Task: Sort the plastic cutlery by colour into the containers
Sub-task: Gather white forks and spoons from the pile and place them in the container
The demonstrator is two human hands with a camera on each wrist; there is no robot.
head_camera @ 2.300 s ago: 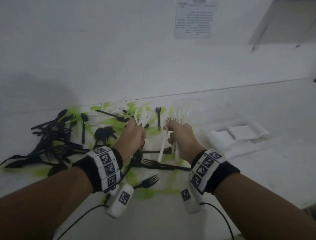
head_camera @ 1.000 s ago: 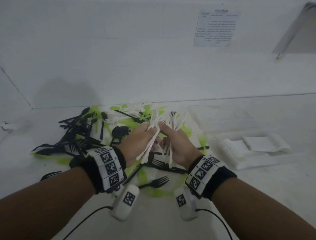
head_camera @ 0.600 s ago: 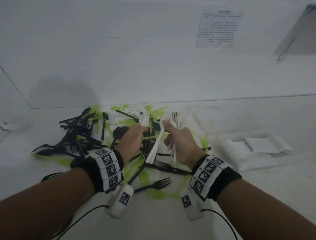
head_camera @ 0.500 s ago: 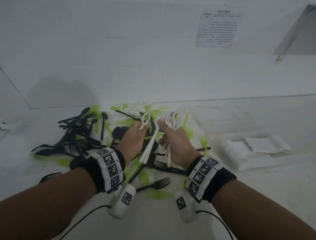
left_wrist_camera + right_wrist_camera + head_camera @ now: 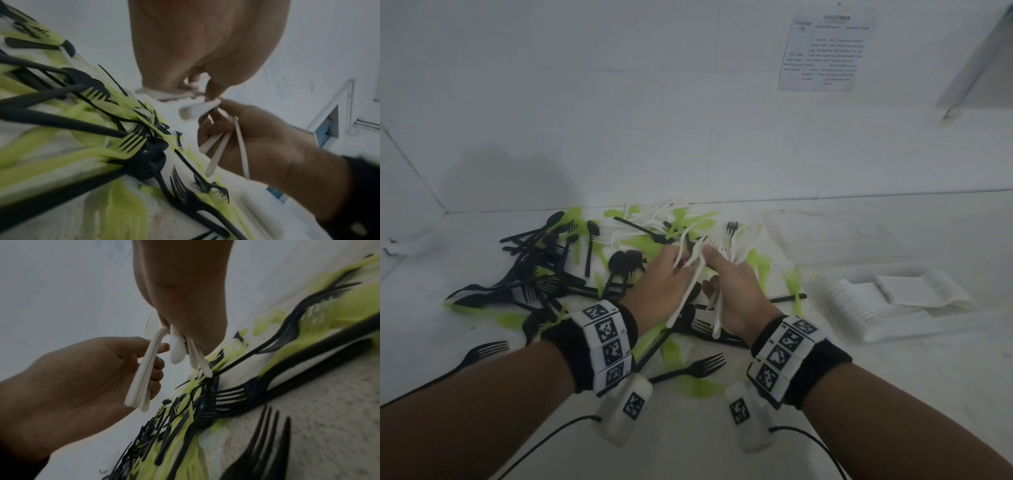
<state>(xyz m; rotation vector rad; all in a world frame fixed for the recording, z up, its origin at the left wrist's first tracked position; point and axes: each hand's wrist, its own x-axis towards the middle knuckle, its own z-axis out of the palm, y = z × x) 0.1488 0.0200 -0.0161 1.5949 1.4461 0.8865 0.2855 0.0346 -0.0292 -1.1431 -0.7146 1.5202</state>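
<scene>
Both hands are held close together above a mixed heap of plastic cutlery on a white surface [image 5: 893, 394]. The left hand [image 5: 661, 291] is curled round a small bundle of white cutlery [image 5: 690, 291], whose handles hang down below the palm; in the right wrist view this bundle [image 5: 141, 378] is seen gripped between thumb and curled fingers. The right hand [image 5: 736, 294] is likewise closed round a second bunch of white pieces [image 5: 719, 315], the handles projecting beneath the fist and the heads fanned out beyond the knuckles; in the left wrist view these handles [image 5: 218, 149] are seen crossing the palm. The two hands are touching or very nearly touching at the fingertips; which cannot be told. Black cutlery [image 5: 541, 270] is massed to the left of the hands, with further black forks [image 5: 688, 370] lying singly nearer the wrists. Green cutlery [image 5: 674, 353] is scattered beneath and among the black pieces. More white pieces [image 5: 661, 214] lie at the far edge of the heap, near the wall. White containers [image 5: 893, 298] are set to the right, apart from the heap. A printed sheet [image 5: 825, 51] is fixed to the wall.
</scene>
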